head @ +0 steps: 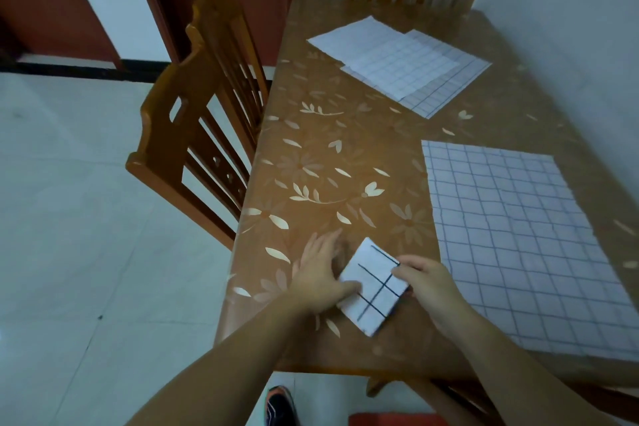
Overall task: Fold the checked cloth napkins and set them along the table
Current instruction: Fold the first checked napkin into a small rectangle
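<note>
Left hand (320, 273), fingers flat, presses folded napkin (371, 289) lying diagonally between hands; right hand (427, 282) pinches its right edge.

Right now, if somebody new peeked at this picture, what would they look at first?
Probably the two hands at the near edge of the flowery brown table: the left hand and right hand press on a small folded napkin between them. Next, the big unfolded checked napkin lying flat to its right. Farther back lie two more open napkins, overlapping, near a wooden chair on the left side.
</note>
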